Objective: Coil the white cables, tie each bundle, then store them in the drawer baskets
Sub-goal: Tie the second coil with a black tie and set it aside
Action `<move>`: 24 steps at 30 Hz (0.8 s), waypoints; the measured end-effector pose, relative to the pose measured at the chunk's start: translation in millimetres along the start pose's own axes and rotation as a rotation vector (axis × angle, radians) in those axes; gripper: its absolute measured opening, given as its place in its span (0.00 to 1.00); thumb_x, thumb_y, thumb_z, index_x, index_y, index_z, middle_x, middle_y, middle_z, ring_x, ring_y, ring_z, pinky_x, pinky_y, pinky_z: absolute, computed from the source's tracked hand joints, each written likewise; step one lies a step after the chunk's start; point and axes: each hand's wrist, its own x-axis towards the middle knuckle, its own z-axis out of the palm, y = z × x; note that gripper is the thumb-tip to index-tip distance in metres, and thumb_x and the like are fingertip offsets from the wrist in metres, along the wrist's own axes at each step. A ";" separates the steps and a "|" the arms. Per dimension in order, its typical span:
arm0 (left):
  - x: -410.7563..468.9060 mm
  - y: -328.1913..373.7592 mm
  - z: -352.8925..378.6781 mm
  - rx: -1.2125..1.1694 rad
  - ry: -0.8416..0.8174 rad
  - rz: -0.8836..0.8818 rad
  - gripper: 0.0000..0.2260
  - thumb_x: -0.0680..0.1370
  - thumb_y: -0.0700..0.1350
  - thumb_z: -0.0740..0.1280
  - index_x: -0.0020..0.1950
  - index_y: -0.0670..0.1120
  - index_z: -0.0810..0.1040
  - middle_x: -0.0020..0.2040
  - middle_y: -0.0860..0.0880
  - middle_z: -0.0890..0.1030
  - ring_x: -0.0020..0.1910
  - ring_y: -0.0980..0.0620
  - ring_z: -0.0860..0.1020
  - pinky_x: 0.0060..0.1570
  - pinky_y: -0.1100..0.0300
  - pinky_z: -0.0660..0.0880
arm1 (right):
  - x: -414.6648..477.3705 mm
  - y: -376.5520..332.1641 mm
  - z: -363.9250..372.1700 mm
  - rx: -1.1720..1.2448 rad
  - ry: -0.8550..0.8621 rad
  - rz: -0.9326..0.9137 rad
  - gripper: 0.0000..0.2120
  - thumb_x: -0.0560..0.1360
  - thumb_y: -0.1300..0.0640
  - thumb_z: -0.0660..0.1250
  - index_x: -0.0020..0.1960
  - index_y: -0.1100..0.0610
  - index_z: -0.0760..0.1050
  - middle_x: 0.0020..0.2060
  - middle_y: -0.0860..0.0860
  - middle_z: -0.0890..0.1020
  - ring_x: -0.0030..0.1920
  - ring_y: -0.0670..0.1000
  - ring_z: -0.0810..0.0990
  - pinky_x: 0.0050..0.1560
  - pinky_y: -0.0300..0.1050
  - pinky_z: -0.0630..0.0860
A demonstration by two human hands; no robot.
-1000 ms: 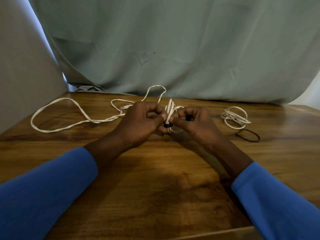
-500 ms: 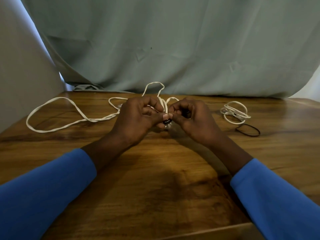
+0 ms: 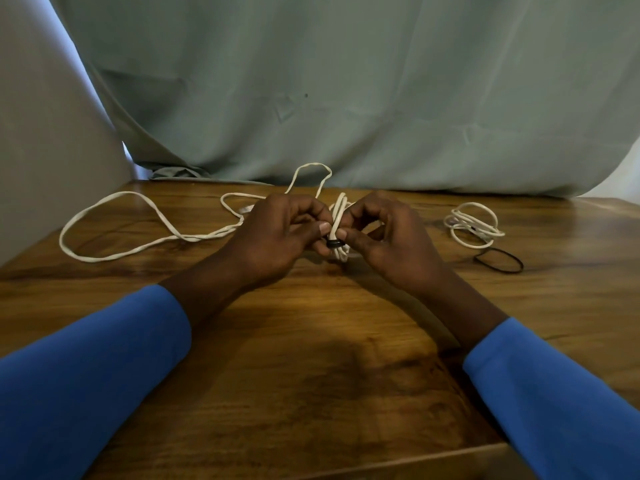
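Between my two hands stands a small coiled white cable bundle [image 3: 340, 216], held upright above the wooden table [image 3: 311, 375]. A black band [image 3: 335, 242] is wrapped around its lower part. My left hand [image 3: 277, 233] and my right hand [image 3: 388, 233] both pinch the bundle at the band with thumb and fingertips. A long loose white cable [image 3: 138, 233] sprawls on the table to the left and loops up behind my hands. A second coiled white cable [image 3: 472, 225] lies on the right.
A loose black band [image 3: 498, 259] lies on the table just in front of the right coil. A grey-green cloth [image 3: 346, 98] hangs behind the table's far edge. A pale wall [image 3: 41, 133] borders the left. No drawer or basket is in view.
The bundle shows more between my fingertips than half a second ago, with the black band around it in plain sight. My hands stay close together at the same spot.
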 end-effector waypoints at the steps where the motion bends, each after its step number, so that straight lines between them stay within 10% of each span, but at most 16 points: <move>1: 1.0 -1.0 -1.0 0.026 -0.011 0.006 0.04 0.82 0.38 0.68 0.51 0.44 0.83 0.41 0.46 0.87 0.42 0.48 0.87 0.54 0.43 0.82 | -0.3 -1.5 -1.1 -0.014 0.005 -0.030 0.15 0.73 0.63 0.76 0.58 0.54 0.78 0.54 0.47 0.78 0.49 0.44 0.79 0.42 0.34 0.74; 4: 1.3 -0.7 -1.2 0.124 -0.025 0.054 0.05 0.82 0.39 0.68 0.50 0.48 0.81 0.39 0.49 0.87 0.41 0.53 0.87 0.54 0.52 0.80 | 0.6 -2.1 -9.0 -0.034 -0.081 -0.101 0.28 0.74 0.70 0.69 0.70 0.52 0.73 0.64 0.42 0.75 0.53 0.43 0.79 0.45 0.35 0.75; 7: -0.6 5.3 1.9 0.237 -0.001 0.138 0.05 0.82 0.40 0.67 0.49 0.48 0.80 0.39 0.53 0.85 0.41 0.60 0.84 0.45 0.66 0.76 | 5.7 6.0 -12.9 -0.164 -0.110 -0.150 0.19 0.77 0.66 0.68 0.67 0.54 0.79 0.59 0.46 0.82 0.53 0.43 0.80 0.50 0.40 0.77; 17: 1.8 6.1 -2.3 0.458 -0.072 0.279 0.06 0.83 0.42 0.63 0.49 0.53 0.72 0.46 0.56 0.74 0.47 0.54 0.74 0.44 0.53 0.71 | 4.3 3.4 -11.1 -0.397 0.049 -0.163 0.10 0.73 0.65 0.67 0.50 0.59 0.84 0.42 0.57 0.87 0.41 0.58 0.85 0.42 0.56 0.81; 24: -4.8 6.3 2.7 0.403 -0.062 0.198 0.06 0.84 0.42 0.63 0.49 0.53 0.73 0.44 0.56 0.75 0.44 0.58 0.73 0.41 0.64 0.67 | 3.6 5.3 -6.5 -0.418 0.077 -0.047 0.13 0.77 0.62 0.68 0.59 0.54 0.85 0.49 0.52 0.88 0.47 0.54 0.86 0.49 0.52 0.82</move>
